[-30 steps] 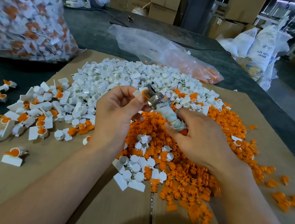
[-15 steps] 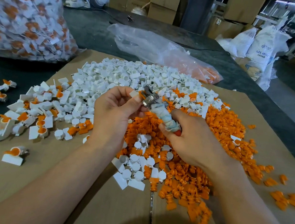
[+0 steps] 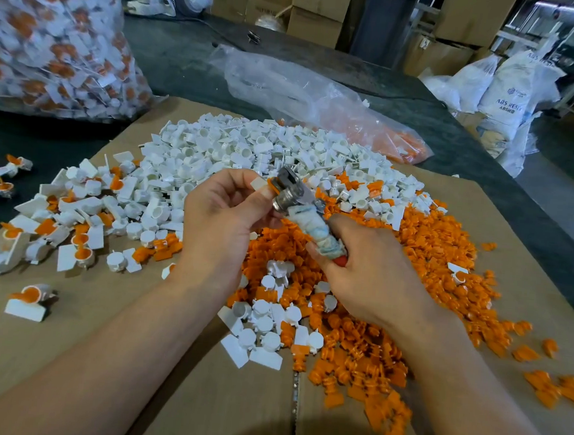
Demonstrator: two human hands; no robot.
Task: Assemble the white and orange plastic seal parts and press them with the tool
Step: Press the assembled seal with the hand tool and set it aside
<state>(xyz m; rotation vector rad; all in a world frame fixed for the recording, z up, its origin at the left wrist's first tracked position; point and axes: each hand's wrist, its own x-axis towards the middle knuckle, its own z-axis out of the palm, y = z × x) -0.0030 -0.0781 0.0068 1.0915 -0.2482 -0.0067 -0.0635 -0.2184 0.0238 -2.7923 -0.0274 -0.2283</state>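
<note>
Head view: white-orange seal, cloth-wrapped tool

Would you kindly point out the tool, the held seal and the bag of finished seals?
tool (image 3: 312, 228): head view, wrapped handle.
held seal (image 3: 258, 183): head view, white tab.
bag of finished seals (image 3: 52, 34): head view, clear side.

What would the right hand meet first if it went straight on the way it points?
The right hand grips the tool, aimed up-left. First in that line is the seal part pinched by the left hand; the tool's head seems to touch it, though depth is unclear.
</note>
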